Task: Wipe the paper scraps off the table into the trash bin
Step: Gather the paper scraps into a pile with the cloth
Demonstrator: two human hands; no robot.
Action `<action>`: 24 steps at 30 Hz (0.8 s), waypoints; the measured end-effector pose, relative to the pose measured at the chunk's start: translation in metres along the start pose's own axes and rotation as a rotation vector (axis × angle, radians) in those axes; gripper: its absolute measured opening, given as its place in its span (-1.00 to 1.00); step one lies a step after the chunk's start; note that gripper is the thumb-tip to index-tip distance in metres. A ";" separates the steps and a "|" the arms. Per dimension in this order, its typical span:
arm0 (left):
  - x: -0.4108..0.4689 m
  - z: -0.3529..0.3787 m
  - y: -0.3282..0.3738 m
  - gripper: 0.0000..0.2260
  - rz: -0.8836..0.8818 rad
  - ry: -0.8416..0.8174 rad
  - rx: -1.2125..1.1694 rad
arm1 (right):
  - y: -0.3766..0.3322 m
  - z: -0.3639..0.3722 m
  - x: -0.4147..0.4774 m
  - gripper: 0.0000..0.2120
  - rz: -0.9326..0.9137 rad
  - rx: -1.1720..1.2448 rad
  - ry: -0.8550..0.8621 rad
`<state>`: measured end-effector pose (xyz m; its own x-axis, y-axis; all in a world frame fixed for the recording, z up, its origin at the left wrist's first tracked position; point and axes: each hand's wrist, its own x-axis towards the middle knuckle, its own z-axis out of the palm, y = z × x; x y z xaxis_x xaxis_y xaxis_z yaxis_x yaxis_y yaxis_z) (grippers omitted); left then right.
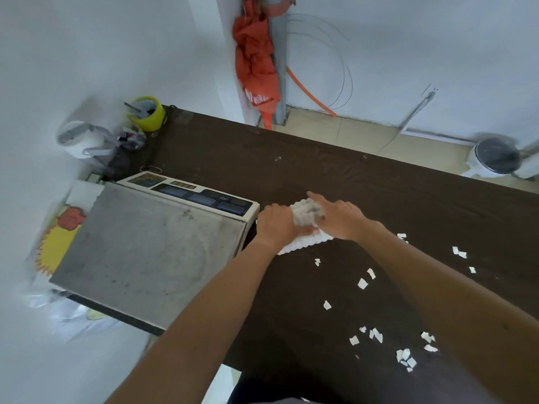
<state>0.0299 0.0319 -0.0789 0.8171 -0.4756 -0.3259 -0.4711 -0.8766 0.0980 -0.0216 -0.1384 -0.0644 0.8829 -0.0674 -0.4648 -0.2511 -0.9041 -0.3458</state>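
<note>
Hands: left hand (275, 224) and right hand (341, 218) both lay on a white cloth (304, 225) on the table; left fingers curled, gripping its near edge, right hand pressed on it with the forefinger stretched out.
Cloth: crumpled, waffle-textured, just beside the front corner of the scale (151, 252).
Paper scraps (404, 357): small white pieces scattered on the table near and to the right of the cloth, most toward the near right edge, apart from it.
Trash bin (495, 160): white, dark inside, on the floor beyond the table's far right edge, well apart from the scraps.
Writing: white lettering on the orange fabric (255, 62) hanging by the pole, too blurred to read; scale panel labels unreadable.
Surface: dark brown wood-grain table (320, 158), faintly smeared.
Room: white walls, beige tiled floor (350, 132), grey pole in the corner, thin wire loops on the wall.
Far left corner: yellow tape roll (148, 113), white kettle (80, 138).
</note>
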 end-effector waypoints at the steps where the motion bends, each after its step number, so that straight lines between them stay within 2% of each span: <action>1: -0.005 -0.001 0.002 -0.15 -0.007 0.021 -0.016 | 0.001 -0.002 -0.003 -0.36 -0.022 -0.028 -0.025; 4: -0.022 0.000 0.012 -0.19 0.007 0.099 0.041 | 0.003 -0.005 -0.014 -0.20 -0.073 -0.114 -0.053; 7: -0.043 0.004 0.020 -0.30 -0.002 0.141 0.106 | -0.001 -0.003 -0.026 -0.15 -0.100 -0.123 -0.064; 13: -0.088 0.025 0.034 -0.43 -0.087 0.114 0.056 | -0.014 0.020 -0.052 -0.35 -0.107 -0.281 -0.002; 17: -0.113 0.037 0.046 -0.44 -0.093 0.096 -0.024 | -0.009 0.026 -0.074 -0.33 -0.139 -0.347 -0.017; 24: -0.150 0.050 0.094 -0.42 -0.070 0.106 -0.090 | 0.035 0.036 -0.120 -0.36 -0.180 -0.285 0.011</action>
<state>-0.1536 0.0243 -0.0675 0.8797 -0.4136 -0.2346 -0.3837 -0.9089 0.1634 -0.1511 -0.1470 -0.0500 0.9074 0.1011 -0.4079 0.0291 -0.9834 -0.1791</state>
